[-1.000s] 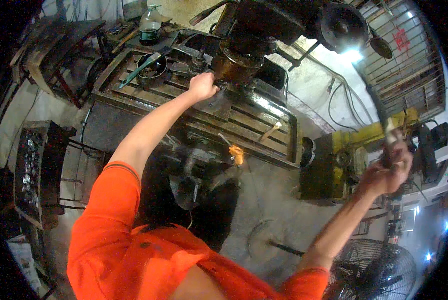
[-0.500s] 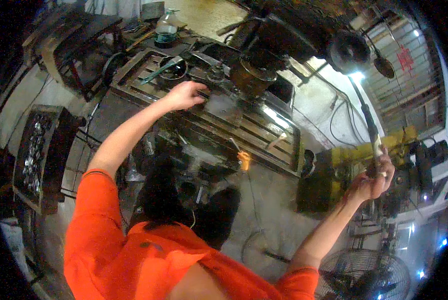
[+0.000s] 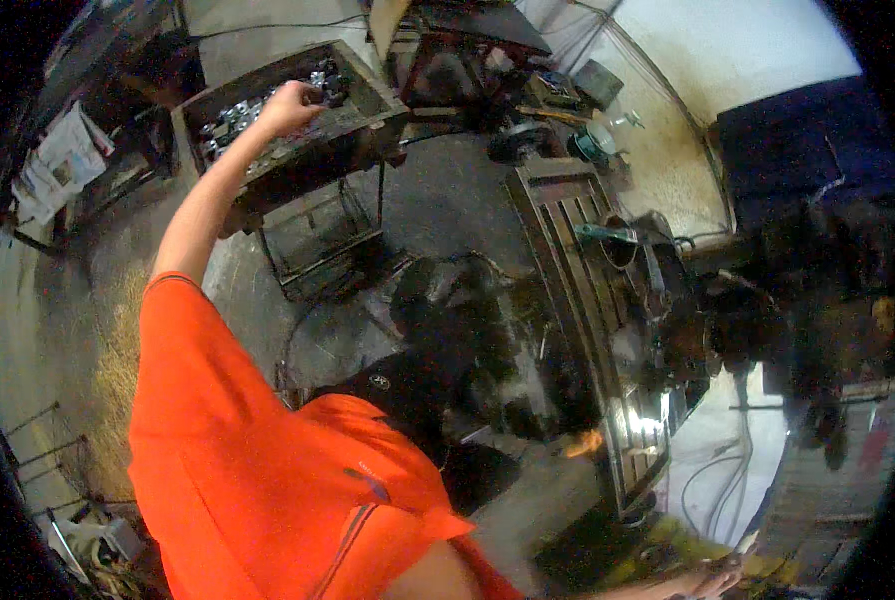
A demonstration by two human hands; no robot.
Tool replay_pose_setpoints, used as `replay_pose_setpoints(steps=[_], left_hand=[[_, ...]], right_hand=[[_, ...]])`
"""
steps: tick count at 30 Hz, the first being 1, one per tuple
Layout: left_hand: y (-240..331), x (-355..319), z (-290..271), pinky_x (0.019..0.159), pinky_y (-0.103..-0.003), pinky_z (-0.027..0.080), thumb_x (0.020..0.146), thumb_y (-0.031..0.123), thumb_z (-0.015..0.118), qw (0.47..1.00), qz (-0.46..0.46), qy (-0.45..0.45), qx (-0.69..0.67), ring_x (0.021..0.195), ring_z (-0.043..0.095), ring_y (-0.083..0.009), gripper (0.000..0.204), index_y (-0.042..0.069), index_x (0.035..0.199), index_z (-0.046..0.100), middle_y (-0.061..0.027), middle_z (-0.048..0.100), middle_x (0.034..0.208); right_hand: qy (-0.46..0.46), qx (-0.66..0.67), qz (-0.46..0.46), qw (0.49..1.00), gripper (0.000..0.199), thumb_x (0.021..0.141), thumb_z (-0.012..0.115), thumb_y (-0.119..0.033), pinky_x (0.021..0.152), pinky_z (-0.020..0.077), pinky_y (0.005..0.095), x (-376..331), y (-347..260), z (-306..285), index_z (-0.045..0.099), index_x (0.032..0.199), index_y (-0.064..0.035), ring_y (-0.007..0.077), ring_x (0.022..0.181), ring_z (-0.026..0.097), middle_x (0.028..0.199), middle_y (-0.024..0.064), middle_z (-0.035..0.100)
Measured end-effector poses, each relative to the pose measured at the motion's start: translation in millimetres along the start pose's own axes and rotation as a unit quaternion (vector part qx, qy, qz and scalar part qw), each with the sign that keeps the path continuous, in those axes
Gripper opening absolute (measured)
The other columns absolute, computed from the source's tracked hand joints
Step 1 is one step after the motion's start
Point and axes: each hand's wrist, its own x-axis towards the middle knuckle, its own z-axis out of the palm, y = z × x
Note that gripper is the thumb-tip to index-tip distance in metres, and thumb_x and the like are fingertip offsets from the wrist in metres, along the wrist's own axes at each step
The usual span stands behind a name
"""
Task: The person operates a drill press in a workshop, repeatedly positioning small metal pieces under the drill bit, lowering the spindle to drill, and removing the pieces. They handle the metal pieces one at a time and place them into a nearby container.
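My left hand (image 3: 290, 105) reaches far up and left, its fingers curled over a rusty metal tray (image 3: 373, 100) on a frame stand. The tray holds several shiny metal parts (image 3: 230, 118). Whether the fingers grip a part is not visible. My right hand (image 3: 713, 578) shows only partly at the bottom edge, low on the right beside a yellow-painted machine part; what it holds is hidden. My orange sleeve (image 3: 228, 430) fills the lower left.
A dark slotted machine table (image 3: 568, 270) runs down the middle right, with a heavy dark machine head (image 3: 818, 280) beside it. Folded papers (image 3: 63, 160) lie at the far left. Cluttered benches stand at the top. Cables trail on the concrete floor (image 3: 448, 190).
The view has swung round to the left. My left hand has left the machine table and gone to the parts tray. My right hand has dropped from the long lever to the picture's bottom edge.
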Motion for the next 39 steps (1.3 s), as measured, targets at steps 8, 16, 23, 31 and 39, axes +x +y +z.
replay_pose_setpoints(steps=[8,16,23,31,39], left_hand=[[-97,-9,-8,0.081,-0.039,0.045,0.068,0.018,0.064,0.968,-0.162,-0.012,0.194,0.096,0.057,-0.0303,0.036,0.006,0.102,0.058,-0.0170,0.060,0.100],[-90,8,18,0.074,-0.038,0.048,0.071,0.005,0.056,0.936,-0.074,-0.065,0.337,0.093,0.058,-0.0266,0.034,0.012,0.104,0.056,-0.0114,0.060,0.098],[-96,26,31,0.068,-0.040,0.049,0.078,0.012,0.049,0.914,-0.027,-0.085,0.396,0.086,0.060,-0.0290,0.017,0.010,0.093,0.056,-0.0114,0.061,0.089],[-188,54,54,0.065,-0.041,0.047,0.074,0.010,0.054,0.920,0.071,-0.004,0.384,0.077,0.059,-0.0304,0.009,0.007,0.083,0.056,-0.0124,0.059,0.081],[-176,65,47,0.066,-0.042,0.047,0.075,0.012,0.052,0.912,0.090,-0.023,0.400,0.079,0.058,-0.0332,0.012,0.005,0.084,0.055,-0.0144,0.060,0.086]], right_hand=[[0.060,0.117,-0.055,0.990,0.029,0.085,0.046,-0.021,0.082,0.0434,0.0405,-18,-27,28,0.055,0.100,0.0012,0.0295,0.094,0.053,0.104,0.0165,0.054],[0.059,0.135,-0.081,0.986,0.029,0.084,0.050,-0.024,0.082,0.0445,0.0422,-24,-31,21,0.056,0.098,0.0000,0.0316,0.095,0.054,0.104,0.0193,0.055],[-0.014,0.179,-0.057,0.982,0.033,0.084,0.046,-0.023,0.077,0.0437,0.0387,-31,-14,-6,0.055,0.100,0.0036,0.0280,0.096,0.052,0.103,0.0173,0.054],[0.018,0.441,0.229,0.868,0.026,0.078,0.055,-0.018,0.078,0.0482,0.0367,-35,-61,15,0.055,0.095,0.0017,0.0270,0.093,0.055,0.111,0.0171,0.053],[0.078,0.375,0.321,0.866,0.015,0.082,0.048,-0.012,0.093,0.0367,0.0449,0,-106,10,0.049,0.072,-0.0009,0.0404,0.112,0.045,0.093,0.0156,0.057]])
